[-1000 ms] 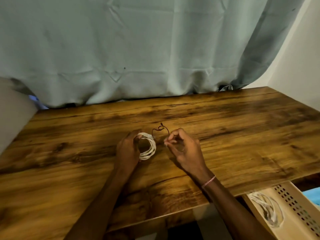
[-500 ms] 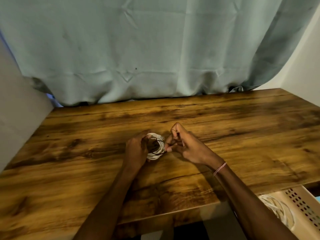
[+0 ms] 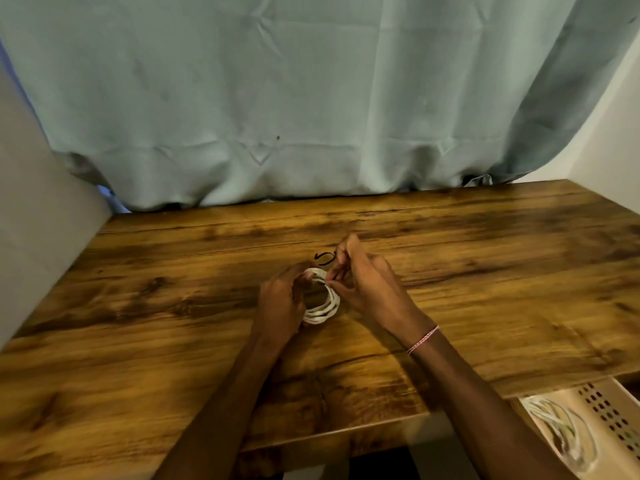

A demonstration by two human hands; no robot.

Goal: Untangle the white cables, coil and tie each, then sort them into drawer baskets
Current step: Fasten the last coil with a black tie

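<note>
Left hand (image 3: 278,303) grips the white cable coil (image 3: 323,308); right hand (image 3: 370,289) pinches the dark tie (image 3: 323,257) at its 12 o'clock edge

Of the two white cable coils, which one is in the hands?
The coil on the wooden table: the left hand grips it, the right hand pinches a dark tie at it. The other coil lies in the beige basket.
</note>
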